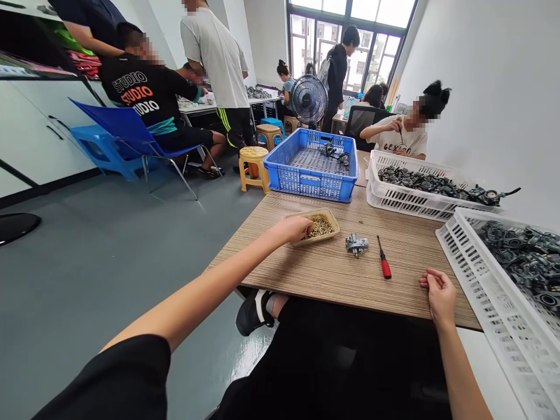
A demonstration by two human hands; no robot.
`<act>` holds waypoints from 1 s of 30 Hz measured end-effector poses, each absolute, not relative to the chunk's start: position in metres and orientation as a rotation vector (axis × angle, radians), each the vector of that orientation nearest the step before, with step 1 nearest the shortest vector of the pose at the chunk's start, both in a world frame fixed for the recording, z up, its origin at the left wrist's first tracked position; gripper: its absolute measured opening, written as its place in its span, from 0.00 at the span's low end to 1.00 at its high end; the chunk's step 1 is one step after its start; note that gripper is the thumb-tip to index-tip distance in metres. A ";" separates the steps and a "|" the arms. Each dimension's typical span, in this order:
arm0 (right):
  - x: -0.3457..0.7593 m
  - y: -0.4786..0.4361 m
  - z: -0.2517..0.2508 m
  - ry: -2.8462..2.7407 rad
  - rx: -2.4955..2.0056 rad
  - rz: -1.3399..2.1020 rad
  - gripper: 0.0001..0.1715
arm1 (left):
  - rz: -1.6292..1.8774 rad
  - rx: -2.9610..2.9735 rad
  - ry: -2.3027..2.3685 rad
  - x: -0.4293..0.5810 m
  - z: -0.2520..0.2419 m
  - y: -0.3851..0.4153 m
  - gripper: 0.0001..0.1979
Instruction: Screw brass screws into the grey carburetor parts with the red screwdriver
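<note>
My left hand reaches over the left side of a small beige tray of tiny brass-coloured metal parts. Its fingers are drawn together among the parts, and what lies between them is hidden. A silver-grey carburetor lies on the table to the right of the tray. Beside it is a screwdriver with a red handle and dark shaft, its tip pointing away from me. My right hand rests at the table's near edge, loosely curled, with nothing visible in it.
A blue crate with a few carburetors stands at the table's far side. White baskets full of dark carburetors line the right. One small dark piece lies behind the carburetor. A person works opposite; a fan stands beyond.
</note>
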State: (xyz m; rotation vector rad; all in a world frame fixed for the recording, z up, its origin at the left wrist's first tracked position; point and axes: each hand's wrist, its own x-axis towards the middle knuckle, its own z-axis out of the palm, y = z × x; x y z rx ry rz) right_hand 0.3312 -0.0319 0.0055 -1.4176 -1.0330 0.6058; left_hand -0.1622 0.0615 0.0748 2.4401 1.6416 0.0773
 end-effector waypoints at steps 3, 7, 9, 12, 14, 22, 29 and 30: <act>0.331 -0.032 0.006 -1.026 -1.428 0.604 0.22 | 0.055 2.443 1.663 -0.163 0.075 0.062 0.13; 0.330 -0.033 0.009 -1.029 -1.437 0.611 0.22 | 0.020 2.469 1.666 -0.163 0.074 0.060 0.13; 0.329 -0.034 0.011 -1.033 -1.443 0.613 0.22 | 0.014 2.488 1.674 -0.163 0.074 0.059 0.12; 0.329 -0.035 0.013 -1.038 -1.445 0.616 0.23 | 0.021 2.500 1.682 -0.162 0.073 0.059 0.11; 0.329 -0.035 0.014 -1.038 -1.442 0.617 0.23 | 0.042 2.493 1.661 -0.161 0.073 0.059 0.10; 0.329 -0.033 0.012 -1.027 -1.434 0.602 0.23 | 0.082 2.442 1.627 -0.163 0.070 0.066 0.09; 0.330 -0.033 0.010 -1.045 -1.425 0.587 0.24 | 0.111 2.444 1.648 -0.162 0.066 0.069 0.04; 0.330 -0.033 0.009 -1.042 -1.424 0.585 0.24 | 0.113 2.447 1.660 -0.162 0.066 0.069 0.04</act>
